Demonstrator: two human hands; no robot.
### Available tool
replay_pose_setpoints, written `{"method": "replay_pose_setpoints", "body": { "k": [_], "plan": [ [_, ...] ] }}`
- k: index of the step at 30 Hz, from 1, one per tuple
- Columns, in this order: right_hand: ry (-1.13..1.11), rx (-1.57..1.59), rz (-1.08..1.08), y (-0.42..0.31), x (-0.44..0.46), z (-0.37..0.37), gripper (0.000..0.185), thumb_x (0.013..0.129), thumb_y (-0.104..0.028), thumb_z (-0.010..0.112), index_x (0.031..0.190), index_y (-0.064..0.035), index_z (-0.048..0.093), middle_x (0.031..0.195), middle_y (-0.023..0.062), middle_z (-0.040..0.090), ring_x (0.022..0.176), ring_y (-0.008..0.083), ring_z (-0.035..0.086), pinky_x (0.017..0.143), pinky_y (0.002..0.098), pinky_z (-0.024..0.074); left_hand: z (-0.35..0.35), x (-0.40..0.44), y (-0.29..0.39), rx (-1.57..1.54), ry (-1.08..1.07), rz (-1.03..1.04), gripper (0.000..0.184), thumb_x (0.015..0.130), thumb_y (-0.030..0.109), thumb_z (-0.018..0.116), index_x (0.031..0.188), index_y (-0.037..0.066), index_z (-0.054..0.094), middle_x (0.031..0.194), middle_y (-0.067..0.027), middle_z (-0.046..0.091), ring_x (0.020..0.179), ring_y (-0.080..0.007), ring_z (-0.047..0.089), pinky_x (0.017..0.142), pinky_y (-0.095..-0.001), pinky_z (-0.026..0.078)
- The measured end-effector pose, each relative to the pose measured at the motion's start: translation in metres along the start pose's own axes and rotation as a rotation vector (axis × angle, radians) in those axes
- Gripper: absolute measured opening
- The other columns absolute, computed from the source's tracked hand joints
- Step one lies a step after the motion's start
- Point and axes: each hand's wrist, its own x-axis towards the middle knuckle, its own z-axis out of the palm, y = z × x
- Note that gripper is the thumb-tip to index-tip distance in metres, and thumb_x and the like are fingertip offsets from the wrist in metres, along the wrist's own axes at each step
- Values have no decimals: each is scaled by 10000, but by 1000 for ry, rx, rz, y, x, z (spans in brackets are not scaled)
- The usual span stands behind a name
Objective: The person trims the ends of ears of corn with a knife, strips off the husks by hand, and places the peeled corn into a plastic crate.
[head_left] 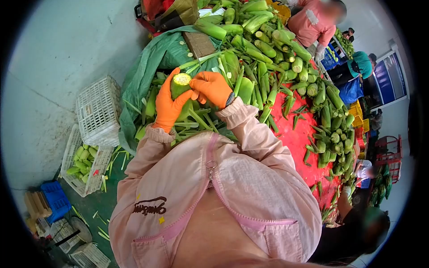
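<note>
An ear of corn [181, 80] in green husk points its pale yellow cut end up toward me. Wrapped around its left side is my left hand [169, 102], in an orange glove. My right hand [213, 89], gloved the same way and with a dark band at the wrist, is closed with its fingertips pinched against the ear's right edge. Whether a strip of husk is between those fingertips is hidden. Loose husk leaves [196, 118] lie beneath both hands, over a green tarp [134, 105].
Heaped corn [263, 40] lies ahead and along the right of a red sheet [290, 129]. A wooden block [199, 44] rests on the tarp. At left stand a white crate [98, 105] and another crate [105, 163] holding husked ears. A person in pink [308, 24] stands across the heap.
</note>
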Motion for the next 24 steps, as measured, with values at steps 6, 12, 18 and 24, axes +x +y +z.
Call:
{"method": "replay_pose_setpoints", "body": {
  "k": [6, 12, 18, 24],
  "plan": [
    [-8, 184, 27, 13, -1, 0, 181, 867, -139, 610, 876, 39, 636, 669, 104, 659, 521, 143, 593, 475, 246, 468, 6, 1, -12, -167, 13, -22, 666, 854, 302, 753, 1394, 31, 472, 1200, -85, 632, 1055, -173, 609, 921, -294, 477],
    [227, 417, -113, 32, -16, -5, 131, 880, -90, 537, 829, 20, 587, 626, 112, 637, 501, 158, 561, 529, 270, 484, -7, 5, 3, -457, 73, -208, 661, 970, 489, 530, 1403, 2, 418, 1244, -163, 602, 1104, -230, 591, 963, -349, 469],
    [-97, 662, -222, 22, -18, -5, 214, 872, -174, 514, 799, 18, 570, 658, 142, 623, 463, 158, 530, 509, 288, 480, 0, 13, -15, -703, 18, -273, 650, 962, 517, 529, 1368, 14, 462, 1224, -165, 615, 1061, -248, 615, 942, -375, 487],
    [277, 740, -366, 36, -29, -94, 316, 895, -266, 500, 745, -3, 589, 628, 96, 592, 387, 136, 422, 420, 263, 398, -79, 27, -65, -830, 319, -323, 825, 917, 699, 411, 1425, 49, 415, 1329, -184, 550, 1225, -292, 511, 1039, -433, 411]
  ]
}}
